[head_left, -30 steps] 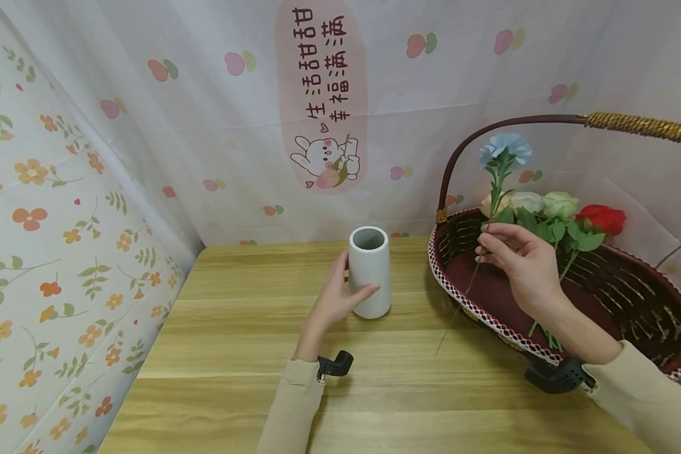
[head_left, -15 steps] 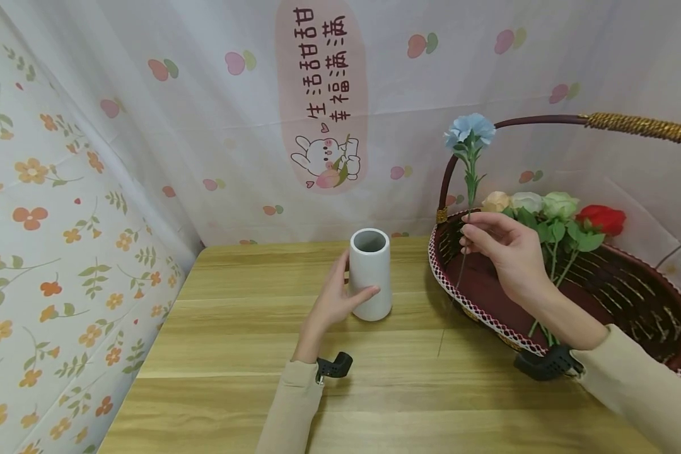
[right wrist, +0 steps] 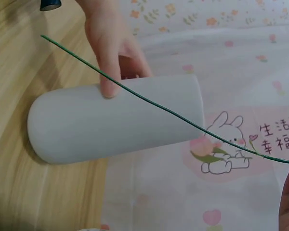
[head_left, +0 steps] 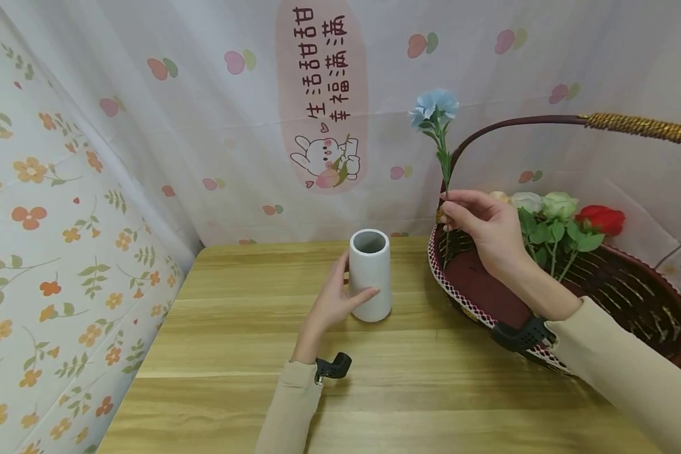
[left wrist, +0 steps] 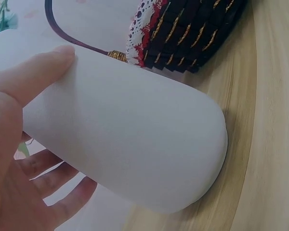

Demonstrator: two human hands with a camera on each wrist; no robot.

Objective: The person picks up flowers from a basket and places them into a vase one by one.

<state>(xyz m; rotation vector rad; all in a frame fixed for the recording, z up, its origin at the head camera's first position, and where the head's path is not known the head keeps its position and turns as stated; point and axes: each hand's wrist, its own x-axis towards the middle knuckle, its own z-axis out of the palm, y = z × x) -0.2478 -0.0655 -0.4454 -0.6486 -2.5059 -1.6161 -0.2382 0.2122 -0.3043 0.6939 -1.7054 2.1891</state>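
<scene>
Left hand (head_left: 335, 301) curled round white vase (head_left: 370, 273), upright mid-surface (head_left: 232, 353), mouth unobstructed. Right hand (head_left: 485, 230) pinching blue flower (head_left: 434, 107) stem over basket (head_left: 630, 296) rim, just right of vase.

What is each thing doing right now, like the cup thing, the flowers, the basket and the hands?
White vase: upright on the table, nothing visible inside.
Blue flower: lifted, upright, stem tip beside the basket rim.
Basket: on the table, holding other flowers.
Other flowers: lying in the basket.
Left hand: holds the vase.
Right hand: pinches the blue flower's stem.
</scene>
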